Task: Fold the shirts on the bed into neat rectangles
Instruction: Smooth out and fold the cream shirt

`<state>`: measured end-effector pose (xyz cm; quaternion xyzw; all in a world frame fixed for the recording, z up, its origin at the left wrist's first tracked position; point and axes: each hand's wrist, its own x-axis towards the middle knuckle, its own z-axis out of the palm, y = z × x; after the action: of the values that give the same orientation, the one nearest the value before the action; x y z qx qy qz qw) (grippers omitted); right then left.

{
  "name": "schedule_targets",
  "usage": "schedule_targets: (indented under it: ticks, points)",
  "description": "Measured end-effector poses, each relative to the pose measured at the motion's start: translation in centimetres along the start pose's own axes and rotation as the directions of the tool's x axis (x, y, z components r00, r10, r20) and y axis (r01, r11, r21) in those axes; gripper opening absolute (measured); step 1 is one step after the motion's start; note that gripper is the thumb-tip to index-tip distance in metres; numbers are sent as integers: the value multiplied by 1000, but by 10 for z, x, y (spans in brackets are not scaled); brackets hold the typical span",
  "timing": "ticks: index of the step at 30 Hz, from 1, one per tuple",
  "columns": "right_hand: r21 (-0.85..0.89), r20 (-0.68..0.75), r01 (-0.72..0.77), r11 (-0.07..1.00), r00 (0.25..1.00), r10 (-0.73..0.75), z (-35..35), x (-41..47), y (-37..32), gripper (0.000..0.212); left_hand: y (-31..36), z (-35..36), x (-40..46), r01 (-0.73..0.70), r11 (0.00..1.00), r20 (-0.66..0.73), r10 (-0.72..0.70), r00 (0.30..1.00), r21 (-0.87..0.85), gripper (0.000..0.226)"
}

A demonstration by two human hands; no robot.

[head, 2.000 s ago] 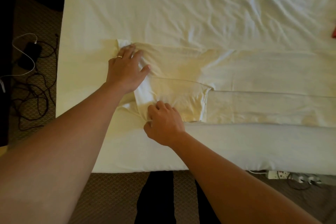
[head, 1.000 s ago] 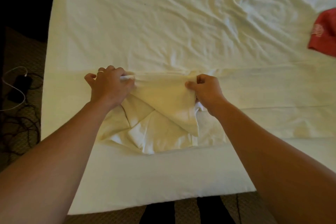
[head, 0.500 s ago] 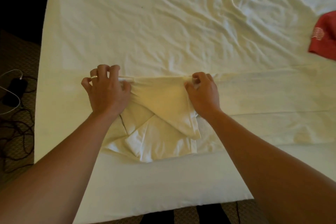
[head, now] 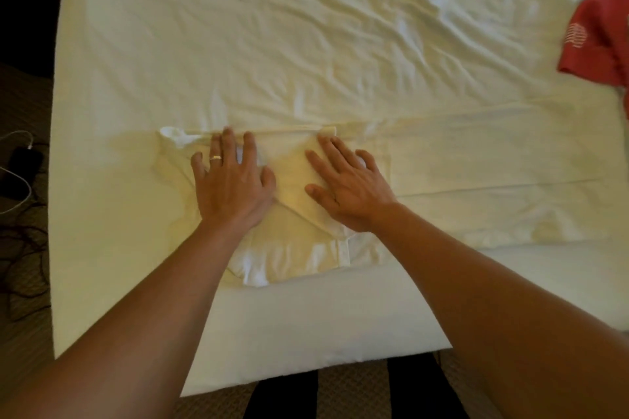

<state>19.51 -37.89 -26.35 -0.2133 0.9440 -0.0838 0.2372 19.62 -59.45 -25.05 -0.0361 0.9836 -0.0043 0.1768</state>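
Fingers straight, left hand (head: 231, 184) and right hand (head: 347, 187) press the white shirt (head: 296, 248); beyond it, a red shirt (head: 599, 37) cut off at frame edge.

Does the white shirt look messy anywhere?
Yes. Under both flat hands, the left hand and right hand, the white shirt is not a rectangle yet: a folded flap lies slanted across it, and a small bunched bit sticks out at its far left corner.

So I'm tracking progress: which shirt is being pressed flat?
The white shirt near the bed's front edge, under both hands; the red shirt lies untouched at far right.
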Motion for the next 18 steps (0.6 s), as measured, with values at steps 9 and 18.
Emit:
schedule_targets:
  ticks: [9, 18]
  points:
    - [33, -183, -211, 977, 960, 214, -25, -74, 164, 55, 184, 24, -101, -399, 917, -60, 396, 916, -31, 52]
    - [83, -242, -345, 935, 903, 355, -59, -123, 340, 34, 376, 34, -112, -579, 805, -60, 577, 815, -128, 47]
